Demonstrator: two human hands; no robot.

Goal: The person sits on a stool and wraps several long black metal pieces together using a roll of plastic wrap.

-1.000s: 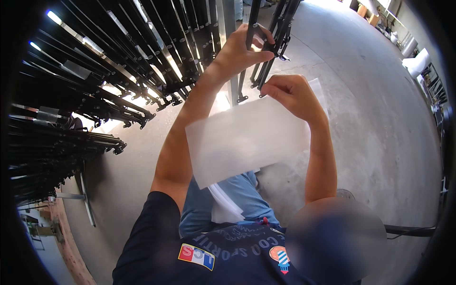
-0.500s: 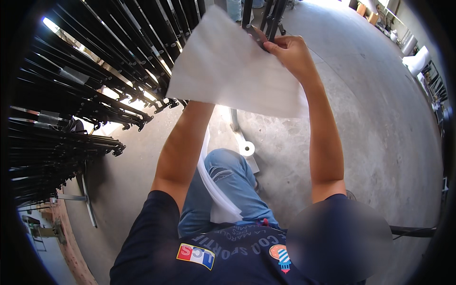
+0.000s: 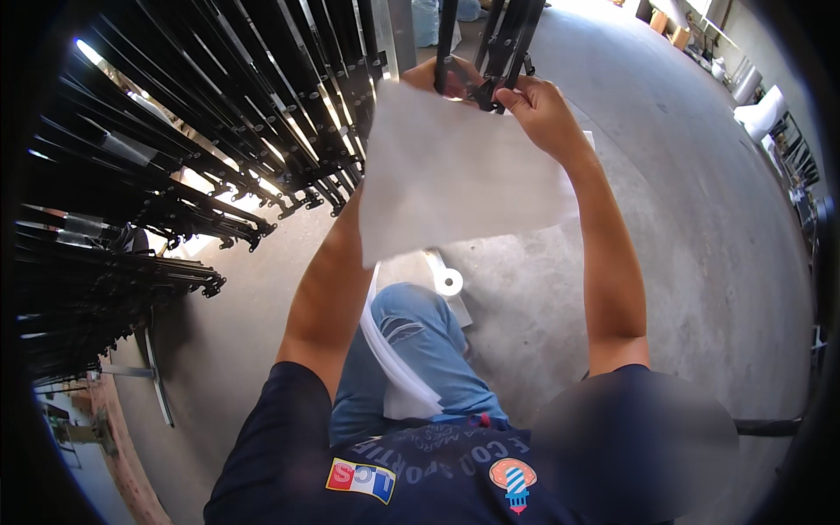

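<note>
The white sheet [image 3: 464,175] hangs between the person's forearms, its upper edge up by the lower ends of a cluster of black bars [image 3: 507,52]. Its left edge drops to a corner just beside the left forearm; its right side reaches the right forearm, and the bottom edge bows loosely above the person's knee [image 3: 409,306].

The right hand [image 3: 547,118] is narrow, thumb and bent fingers closed at the bar ends, with the sheet directly below and beside it; I can't make out whether the sheet is pinched there too. The left hand [image 3: 444,77] is at the sheet's top edge, partly covered by bars and sheet, so I can't tell how firmly it grips or what exactly it has hold of.

To the left, room is tight: a dense rack of black bars [image 3: 219,105] fans out, its nearest ends close to the left forearm, and a metal post [image 3: 401,35] stands just behind the left hand. To the right, the concrete floor [image 3: 691,236] runs wide and open past the right elbow, toward a white roll [image 3: 761,114] by the far wall.

Below the sheet, white strips [image 3: 398,372] lie over the lap, and a small round white piece [image 3: 449,282] sits near the knee.
</note>
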